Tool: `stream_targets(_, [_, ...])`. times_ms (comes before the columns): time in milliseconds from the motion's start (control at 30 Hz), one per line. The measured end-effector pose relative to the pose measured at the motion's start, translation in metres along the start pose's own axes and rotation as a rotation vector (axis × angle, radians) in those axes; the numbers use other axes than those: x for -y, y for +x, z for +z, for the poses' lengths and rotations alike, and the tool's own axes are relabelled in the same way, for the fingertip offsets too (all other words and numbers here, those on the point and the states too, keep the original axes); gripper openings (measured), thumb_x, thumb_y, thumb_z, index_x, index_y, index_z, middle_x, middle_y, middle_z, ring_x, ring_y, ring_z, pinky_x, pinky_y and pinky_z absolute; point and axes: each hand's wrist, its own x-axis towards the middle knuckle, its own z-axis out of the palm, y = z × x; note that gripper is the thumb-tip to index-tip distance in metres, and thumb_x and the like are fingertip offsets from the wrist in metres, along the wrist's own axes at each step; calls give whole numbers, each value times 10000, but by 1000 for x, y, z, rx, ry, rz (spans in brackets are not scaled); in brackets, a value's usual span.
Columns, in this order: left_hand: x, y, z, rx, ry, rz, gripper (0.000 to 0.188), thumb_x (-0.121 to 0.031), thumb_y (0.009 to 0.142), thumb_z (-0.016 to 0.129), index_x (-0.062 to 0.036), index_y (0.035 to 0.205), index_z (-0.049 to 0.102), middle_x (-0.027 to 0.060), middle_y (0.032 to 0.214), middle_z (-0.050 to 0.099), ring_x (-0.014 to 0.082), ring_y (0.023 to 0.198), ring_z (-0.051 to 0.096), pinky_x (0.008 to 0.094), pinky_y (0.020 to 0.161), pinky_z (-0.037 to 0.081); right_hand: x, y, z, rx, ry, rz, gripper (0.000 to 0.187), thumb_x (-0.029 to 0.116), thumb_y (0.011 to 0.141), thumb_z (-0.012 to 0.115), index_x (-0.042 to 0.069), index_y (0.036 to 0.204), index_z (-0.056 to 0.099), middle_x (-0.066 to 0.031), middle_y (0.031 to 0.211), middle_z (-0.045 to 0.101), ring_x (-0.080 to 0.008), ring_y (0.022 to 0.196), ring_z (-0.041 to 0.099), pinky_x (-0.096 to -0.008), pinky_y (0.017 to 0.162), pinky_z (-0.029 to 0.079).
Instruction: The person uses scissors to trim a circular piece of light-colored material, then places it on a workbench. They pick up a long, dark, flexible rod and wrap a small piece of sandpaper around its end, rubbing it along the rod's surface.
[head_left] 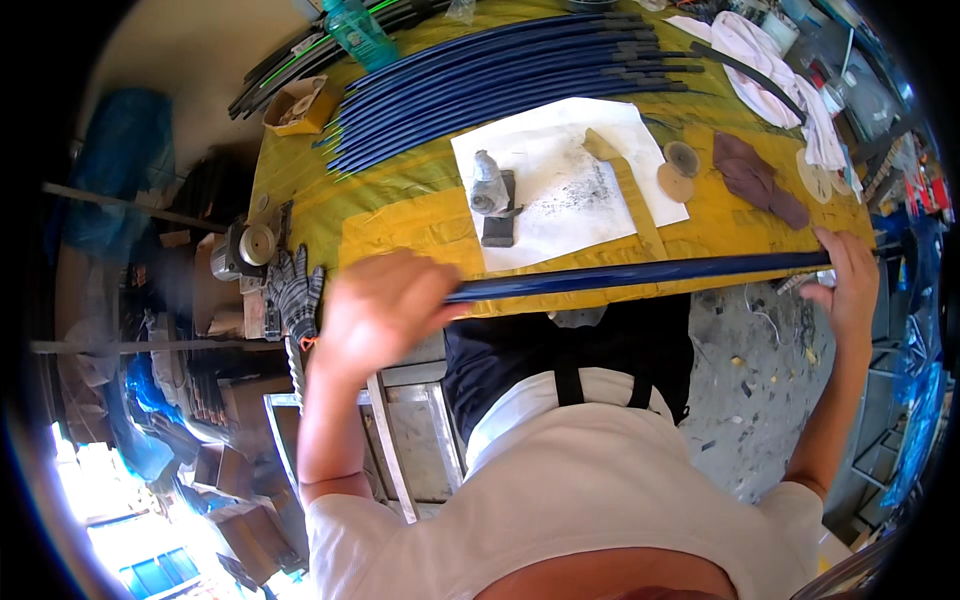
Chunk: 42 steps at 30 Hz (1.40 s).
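A glossy dark blue rod (640, 273) lies crosswise along the near edge of the table, in front of my body. My left hand (392, 300), a little smeared by motion, is closed round its left part. At its right end my right hand (848, 278) holds it, with the thumb below and the fingers above. Just beyond the rod is a sheet of white paper (560, 225) with dark specks. A crumpled grey tube (487, 185) and a dark flat block (498, 232) rest on it, beside a yellowish strip (633, 190).
Many similar blue rods (490, 85) lie side by side across the far table. A green bottle (360, 35) and a small yellow box (300, 105) stand at their left. Two round discs (677, 180) and a brown cloth (755, 178) lie right. A striped glove (295, 293) hangs left.
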Motion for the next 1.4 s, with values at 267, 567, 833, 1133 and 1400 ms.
stream_targets(267, [24,30,-34,-1124,431,-275,577,-448,883,563,53,1154,474,117,1147,518,213,958,536,306,822,439,72,-1,9,20,522,497,313,221,781,694,1,767,472,-127,634,482,-284,542,455,-328,519,381])
stream_targets(567, [-55,89,91,-924,-1990,-284,318,-301,965,452,-53,1162,422,48,864,537,173,825,560,363,861,443,168,89,29,202,541,280,266,286,840,605,49,905,501,-111,683,592,-315,624,603,-411,520,454])
stream_targets(833, [126,6,45,-1097,-2172,-383,241,-155,984,373,-85,753,376,-21,619,285,81,497,244,220,434,238,149,2,39,338,583,269,207,200,802,655,71,835,497,-132,672,560,-362,631,558,-430,520,421])
stream_targets(1133, [75,57,36,-754,-2597,176,336,-371,961,414,-46,943,495,-23,640,363,86,503,309,203,408,281,139,14,29,1225,2042,773,323,324,959,458,29,839,511,9,559,441,-77,458,393,-242,428,302])
stream_targets(1400, [105,52,89,-1058,-2094,-677,342,-395,973,386,-75,873,457,-27,594,303,79,465,241,209,374,212,175,-3,34,446,610,390,151,123,837,629,33,864,511,-147,629,507,-340,526,498,-371,456,374])
